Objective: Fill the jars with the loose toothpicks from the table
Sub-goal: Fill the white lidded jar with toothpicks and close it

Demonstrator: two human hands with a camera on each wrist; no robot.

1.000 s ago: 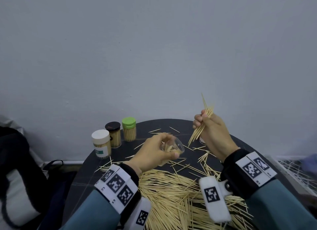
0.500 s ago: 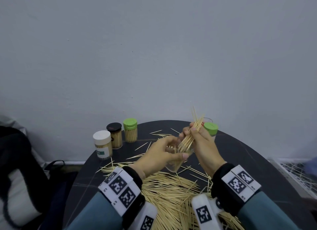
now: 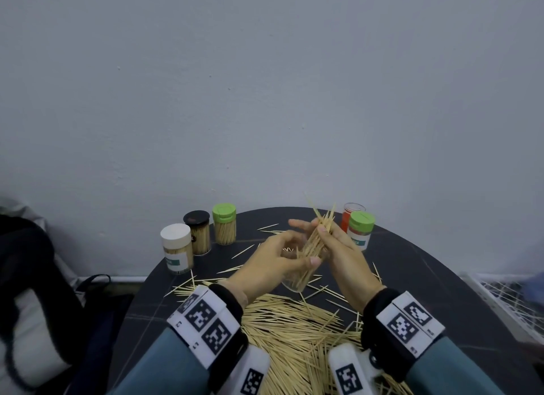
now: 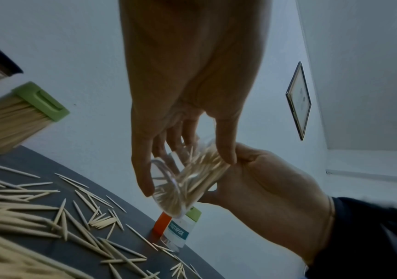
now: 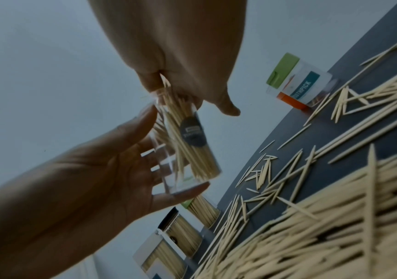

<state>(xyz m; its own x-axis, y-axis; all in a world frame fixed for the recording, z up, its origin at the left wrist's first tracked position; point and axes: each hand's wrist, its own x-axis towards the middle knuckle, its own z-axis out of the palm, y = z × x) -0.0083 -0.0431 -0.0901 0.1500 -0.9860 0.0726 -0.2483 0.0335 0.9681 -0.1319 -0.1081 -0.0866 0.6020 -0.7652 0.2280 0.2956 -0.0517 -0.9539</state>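
left hand [image 3: 272,265] is wrapped around a clear open jar [image 5: 183,151], tilted and held up off the dark round table [image 3: 426,276]. right hand [image 3: 344,256] pinches a bundle of toothpicks [image 3: 316,238], lower ends down in the jar's mouth. big loose toothpick pile [image 3: 294,335] lies on the table near the wrists. 3 capped jars [image 3: 200,235] back left, 1 green-lidded jar [image 3: 360,229] back right.

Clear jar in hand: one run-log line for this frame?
left hand: holds clear jar tilted | right hand: feeding toothpick bundle into mouth | loose toothpicks on table: many
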